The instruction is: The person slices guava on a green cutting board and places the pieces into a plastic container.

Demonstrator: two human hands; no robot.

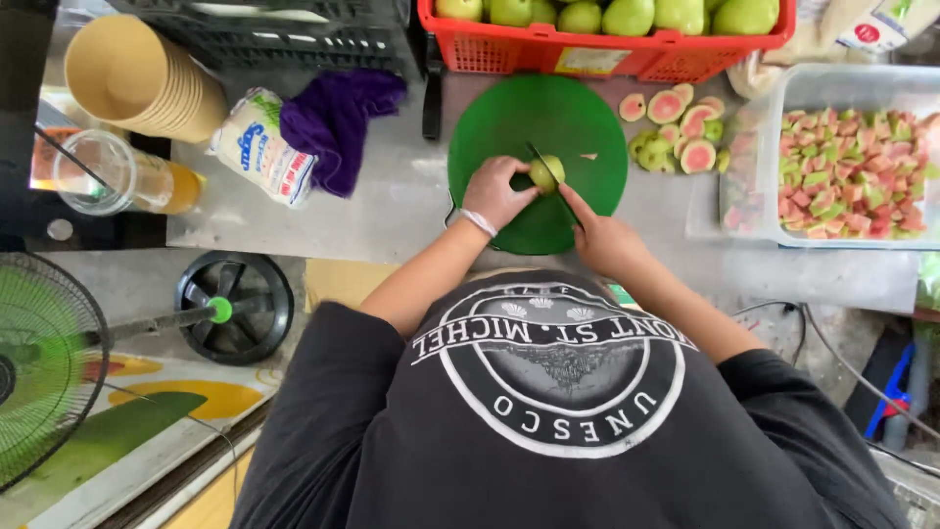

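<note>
On the round green cutting board (509,122), a small green guava (548,172), pinned under the left hand (497,192), grip closed on the fruit. Across it a dark knife (553,181), clasped in the right hand (602,238), grip wrapped round the handle. Right of the board, on the steel bench (392,206), pink-fleshed guava halves (678,127); beyond, a clear tub (813,88) of diced fruit. Behind, a red basket (597,54) of whole green guavas. Left: purple cloth (338,118), white bag (262,145), stacked paper cups (142,80).
</note>
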